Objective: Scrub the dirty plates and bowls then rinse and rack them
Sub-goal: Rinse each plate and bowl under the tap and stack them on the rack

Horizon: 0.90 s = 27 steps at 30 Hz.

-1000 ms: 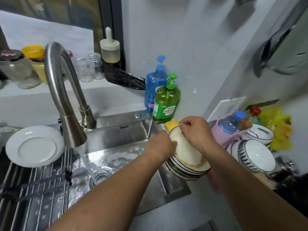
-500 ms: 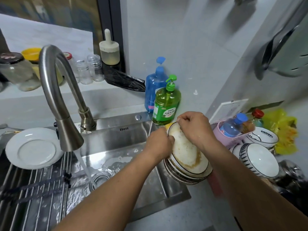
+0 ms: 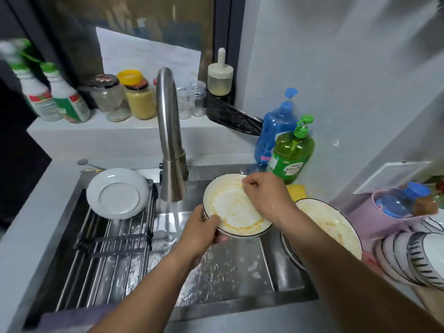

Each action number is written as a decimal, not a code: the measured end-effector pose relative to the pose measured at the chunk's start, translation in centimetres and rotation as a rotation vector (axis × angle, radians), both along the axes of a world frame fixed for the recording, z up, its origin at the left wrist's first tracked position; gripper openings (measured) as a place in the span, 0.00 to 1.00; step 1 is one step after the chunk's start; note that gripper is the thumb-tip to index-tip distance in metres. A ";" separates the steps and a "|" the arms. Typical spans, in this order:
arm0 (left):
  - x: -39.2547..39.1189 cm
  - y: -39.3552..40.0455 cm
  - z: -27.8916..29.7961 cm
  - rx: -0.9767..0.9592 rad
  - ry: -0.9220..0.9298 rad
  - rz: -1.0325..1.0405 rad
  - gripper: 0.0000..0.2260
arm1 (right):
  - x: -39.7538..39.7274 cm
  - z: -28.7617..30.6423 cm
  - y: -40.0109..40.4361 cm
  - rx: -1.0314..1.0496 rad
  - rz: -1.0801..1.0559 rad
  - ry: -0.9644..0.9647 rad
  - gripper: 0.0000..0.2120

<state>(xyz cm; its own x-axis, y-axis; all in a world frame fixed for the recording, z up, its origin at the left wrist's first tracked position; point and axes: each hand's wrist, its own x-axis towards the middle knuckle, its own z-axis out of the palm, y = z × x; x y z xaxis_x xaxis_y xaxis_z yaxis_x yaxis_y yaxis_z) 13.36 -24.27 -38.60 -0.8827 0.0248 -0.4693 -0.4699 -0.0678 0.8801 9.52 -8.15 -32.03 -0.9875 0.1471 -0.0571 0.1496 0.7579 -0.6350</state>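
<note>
Two hands on one dirty plate (image 3: 236,207) over the sink (image 3: 240,272), just right of the faucet (image 3: 171,150) stream, prob. to wet it. L hand (image 3: 200,233) grips near rim; R hand (image 3: 263,197) curled on far rim, scrubber not visible. Dirty stack (image 3: 331,227) waits at right, partly behind R arm.

Right hand (image 3: 263,197) covers the far right rim of the dirty plate (image 3: 234,207), and its curled fingers hide whatever they may pinch. Right forearm crosses the stack of dirty plates (image 3: 336,227), masking its left side. Striped bowls (image 3: 418,258) at the bench's right edge run out of frame. Bottles (image 3: 48,92) at the windowsill's left end smear into blur, labels unreadable.
</note>
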 end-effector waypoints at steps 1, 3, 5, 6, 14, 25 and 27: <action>0.1 -0.9 -0.1 -0.003 -0.005 0.014 0.11 | -0.1 -0.4 -0.9 0.022 0.027 -0.025 0.10; 0.3 -2.5 -0.4 -0.017 -0.019 0.040 0.10 | -0.1 -1.3 -2.5 0.049 0.069 -0.060 0.10; 0.5 -3.8 -0.6 -0.019 -0.016 0.060 0.10 | 0.0 -2.1 -3.9 0.065 0.108 -0.083 0.12; 0.6 -4.4 -0.6 -0.024 -0.007 0.071 0.09 | 0.0 -2.5 -4.5 0.071 0.129 -0.092 0.13; 1.6 -8.7 -1.7 -0.224 0.169 0.163 0.16 | -0.1 -5.1 -8.4 0.118 0.240 -0.116 0.16; 1.5 -8.6 -2.3 -0.055 -0.077 0.324 0.08 | 0.5 -6.2 -8.4 0.319 0.359 -0.138 0.13; 1.7 -8.6 -2.2 -0.106 -0.062 0.299 0.05 | 1.1 -7.1 -8.1 0.331 0.346 -0.213 0.16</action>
<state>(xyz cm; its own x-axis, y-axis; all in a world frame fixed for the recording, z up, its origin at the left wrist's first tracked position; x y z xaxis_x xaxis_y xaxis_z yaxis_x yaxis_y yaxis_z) 15.04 -32.86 -40.77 -0.8130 -0.2832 -0.5088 -0.4962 -0.1204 0.8598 10.57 -16.25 -39.17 -0.9529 -0.1418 -0.2681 -0.0455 0.9408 -0.3358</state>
